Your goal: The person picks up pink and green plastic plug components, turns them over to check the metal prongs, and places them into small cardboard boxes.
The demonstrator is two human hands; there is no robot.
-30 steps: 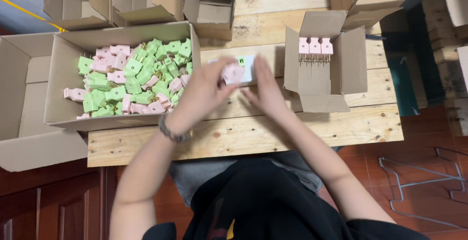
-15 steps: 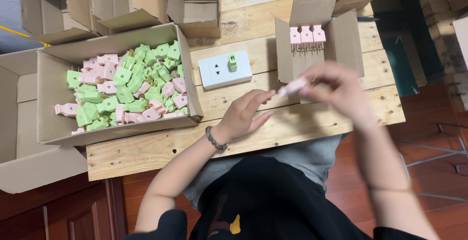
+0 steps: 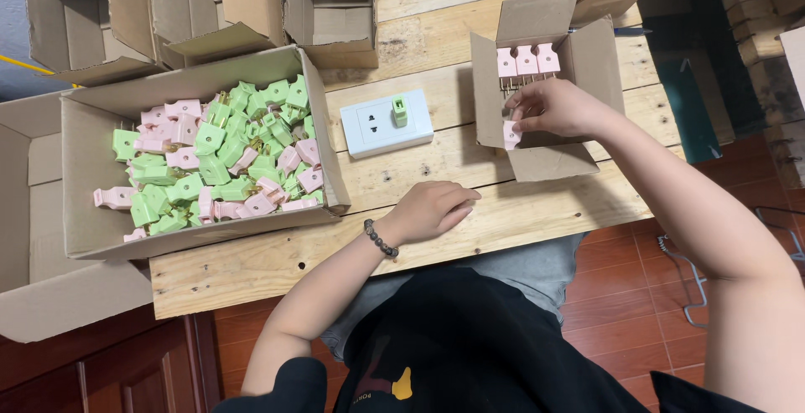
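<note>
Pink plug adapter sits pinched in the fingertips of the right hand, inside the small cardboard box at the right of the wooden worktop. The grip of that hand is clamped on the adapter, low at the box's left wall. Three more pink adapters stand in a row along the box's far wall, prongs pointing down.

The left hand rests on the worktop near its front edge, fingers loosely curled together and holding nothing; a dark beaded bracelet circles the wrist.

Between the two hands and farther back lies a white socket plate, a green adapter plugged into its right side. To the left, a large open cardboard box holds a loose heap of green and pink adapters. Several empty cardboard boxes crowd the far edge of the worktop. The person, in a dark shirt, sits at the near edge, above a red-brown tiled floor.
</note>
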